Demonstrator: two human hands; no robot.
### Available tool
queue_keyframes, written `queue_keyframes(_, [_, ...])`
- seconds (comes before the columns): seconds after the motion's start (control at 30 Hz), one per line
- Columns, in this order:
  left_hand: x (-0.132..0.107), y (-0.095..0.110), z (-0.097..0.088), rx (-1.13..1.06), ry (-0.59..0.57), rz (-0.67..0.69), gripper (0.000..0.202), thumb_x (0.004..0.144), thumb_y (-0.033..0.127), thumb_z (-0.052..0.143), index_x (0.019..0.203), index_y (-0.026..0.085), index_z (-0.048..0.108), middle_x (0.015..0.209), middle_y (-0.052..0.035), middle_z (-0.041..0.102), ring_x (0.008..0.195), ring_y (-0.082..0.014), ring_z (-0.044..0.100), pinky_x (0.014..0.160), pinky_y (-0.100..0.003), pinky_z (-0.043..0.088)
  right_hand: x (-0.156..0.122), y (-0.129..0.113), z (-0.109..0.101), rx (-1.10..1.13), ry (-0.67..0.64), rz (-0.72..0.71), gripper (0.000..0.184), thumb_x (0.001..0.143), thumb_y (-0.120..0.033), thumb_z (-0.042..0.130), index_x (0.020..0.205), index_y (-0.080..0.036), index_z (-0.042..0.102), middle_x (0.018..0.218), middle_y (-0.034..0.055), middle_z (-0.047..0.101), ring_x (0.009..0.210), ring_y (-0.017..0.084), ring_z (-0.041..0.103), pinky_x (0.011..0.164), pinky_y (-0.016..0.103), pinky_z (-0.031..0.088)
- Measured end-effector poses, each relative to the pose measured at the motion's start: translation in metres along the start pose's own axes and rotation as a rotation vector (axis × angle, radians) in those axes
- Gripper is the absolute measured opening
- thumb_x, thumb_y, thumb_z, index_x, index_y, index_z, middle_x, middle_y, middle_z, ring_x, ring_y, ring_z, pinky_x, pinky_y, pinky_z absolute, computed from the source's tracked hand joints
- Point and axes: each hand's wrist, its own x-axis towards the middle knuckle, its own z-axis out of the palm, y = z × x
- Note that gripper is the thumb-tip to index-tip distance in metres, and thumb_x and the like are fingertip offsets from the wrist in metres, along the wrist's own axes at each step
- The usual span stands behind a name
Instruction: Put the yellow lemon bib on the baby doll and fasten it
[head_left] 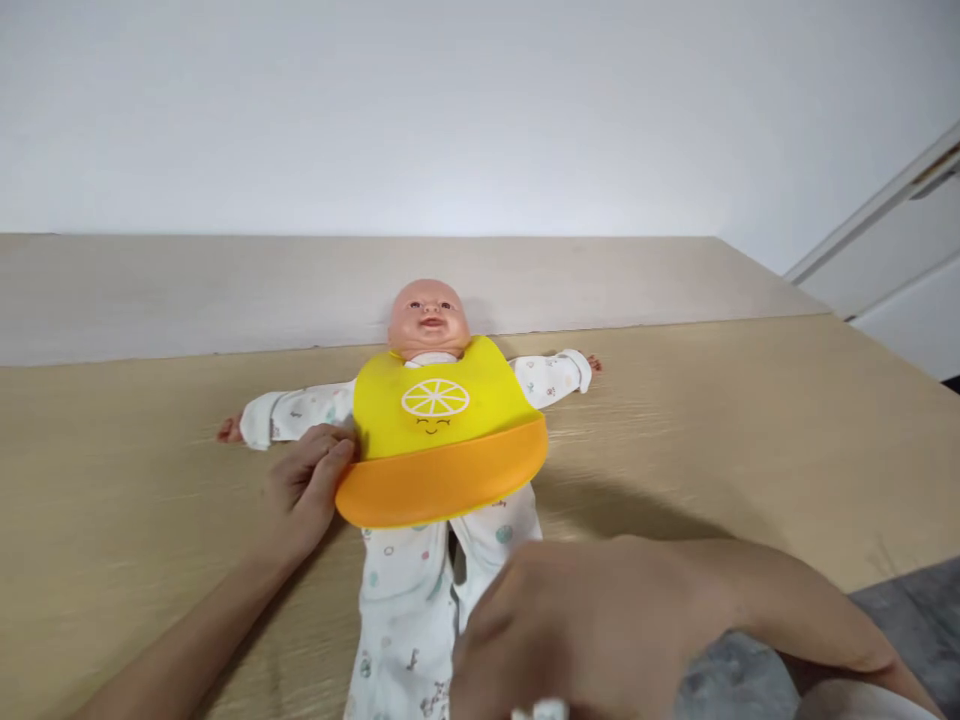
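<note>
A baby doll (427,310) lies on its back on the wooden table, arms spread, in white patterned clothes (405,580). Around its neck is a yellow bib (379,400) with a white citrus slice and a smiling face. Along the bib's lower edge runs an orange catch pocket (442,487). My left hand (307,480) is closed at the bib's left edge, thumb against the fingers, seemingly pinching it just above the pocket. Nearer to me, my right hand (570,620) is over the doll's lower leg. It is blurred, and its fingertips are hidden.
The tabletop (720,420) has a paler strip (150,290) along its back, against a white wall (450,120). Its right edge slants away, with a grey floor (915,610) below. A white panel with a rail (885,210) is at the far right.
</note>
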Motion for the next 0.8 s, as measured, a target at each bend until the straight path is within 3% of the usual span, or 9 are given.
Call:
queue_keyframes(0.1, [0.0,-0.001,0.0,-0.009,0.012,0.073,0.031,0.089,0.028,0.05,0.059,0.019,0.053,0.072,-0.0018,0.057,0.07,-0.0157,0.055,0.067,-0.029,0.043,0.001,0.014,-0.014,0.008,0.273,-0.023,0.019,0.088,-0.032,0.064,0.085,-0.015,0.057,0.076,-0.0052,0.062,0.069,0.0,0.055,0.066,0.012,0.044])
queue_keyframes(0.17, [0.0,-0.001,0.0,-0.007,0.008,0.132,0.031,0.089,0.027,0.05,0.059,0.02,0.054,0.072,-0.0021,0.058,0.07,-0.0161,0.055,0.068,-0.03,0.043,0.0,0.031,-0.021,-0.186,0.5,0.067,0.021,0.088,-0.033,0.065,0.084,-0.014,0.057,0.076,-0.0028,0.061,0.071,0.003,0.053,0.068,0.017,0.043])
queue_keyframes(0.23, [-0.001,0.0,0.0,0.014,0.003,0.174,0.03,0.09,0.027,0.05,0.061,0.02,0.055,0.073,-0.0027,0.059,0.07,-0.0169,0.056,0.068,-0.032,0.043,-0.001,0.051,-0.025,-0.337,0.602,0.128,0.024,0.09,-0.036,0.061,0.087,-0.012,0.058,0.083,0.001,0.062,0.078,0.006,0.053,0.074,0.02,0.043])
queue_keyframes(0.3, [-0.002,0.002,-0.001,0.043,0.002,0.202,0.03,0.09,0.028,0.049,0.062,0.02,0.055,0.073,-0.0033,0.06,0.071,-0.0173,0.056,0.068,-0.032,0.044,-0.002,0.069,-0.025,-0.342,0.574,0.223,0.03,0.093,-0.041,0.055,0.087,-0.012,0.057,0.084,0.0026,0.061,0.078,0.007,0.052,0.072,0.02,0.041])
queue_keyframes(0.4, [-0.002,0.008,-0.002,0.079,0.009,0.239,0.031,0.091,0.028,0.046,0.062,0.02,0.055,0.072,-0.0031,0.06,0.069,-0.0169,0.057,0.066,-0.032,0.044,-0.004,0.083,-0.024,-0.224,0.425,0.355,0.037,0.094,-0.047,0.05,0.081,-0.012,0.053,0.072,-0.0004,0.054,0.064,0.004,0.043,0.061,0.018,0.032])
queue_keyframes(0.5, [-0.001,0.013,-0.002,0.107,0.029,0.278,0.034,0.091,0.029,0.044,0.059,0.02,0.054,0.068,-0.0027,0.06,0.066,-0.0164,0.056,0.064,-0.032,0.044,-0.006,0.082,-0.027,-0.128,0.3,0.445,0.039,0.093,-0.048,0.05,0.076,-0.013,0.049,0.061,-0.0037,0.045,0.055,0.003,0.033,0.055,0.018,0.024])
queue_keyframes(0.63, [-0.001,0.014,-0.003,0.102,0.028,0.26,0.034,0.092,0.03,0.042,0.061,0.02,0.055,0.067,-0.0034,0.061,0.065,-0.017,0.057,0.063,-0.032,0.045,-0.009,0.076,-0.036,-0.006,0.197,0.461,0.042,0.092,-0.047,0.051,0.07,-0.012,0.047,0.058,-0.0039,0.038,0.055,0.003,0.029,0.054,0.018,0.023])
queue_keyframes(0.7, [-0.001,0.013,-0.004,0.075,0.022,0.222,0.035,0.093,0.031,0.041,0.064,0.02,0.057,0.068,-0.0037,0.062,0.067,-0.0173,0.058,0.064,-0.032,0.046,-0.011,0.076,-0.041,0.044,0.209,0.485,0.041,0.092,-0.048,0.052,0.073,-0.011,0.053,0.061,-0.0027,0.044,0.057,0.003,0.033,0.055,0.017,0.025])
queue_keyframes(0.8, [0.007,0.014,-0.007,0.053,0.08,0.102,0.031,0.093,0.033,0.041,0.073,0.021,0.061,0.075,-0.0039,0.065,0.075,-0.0185,0.06,0.07,-0.031,0.047,-0.016,0.083,-0.048,0.066,0.362,0.552,0.041,0.09,-0.05,0.055,0.08,-0.011,0.062,0.072,0.0012,0.057,0.064,0.005,0.044,0.059,0.017,0.032])
